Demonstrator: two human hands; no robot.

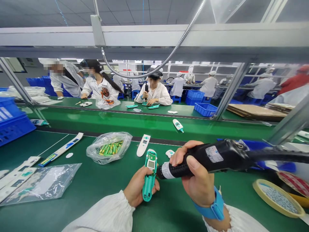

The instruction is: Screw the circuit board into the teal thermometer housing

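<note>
My left hand (140,187) grips an open teal thermometer housing (149,190), its green circuit board and small display (151,163) facing up. My right hand (194,172) is shut around a black electric screwdriver (207,160), whose tip is hidden behind the housing. A blue wrist strap (212,204) circles that wrist. Just beyond the hands lie a white thermometer cover (143,145) and a small white-and-teal part (170,153). A clear bag of green batteries (108,147) sits to the left of them.
Long white plastic strips (61,149) and a flat clear bag (41,183) lie on the green bench at left. A tape roll (277,198) sits at lower right. Beyond a green conveyor (120,120), co-workers sit at benches among blue crates (205,109). An overhead metal beam (154,37) crosses the view.
</note>
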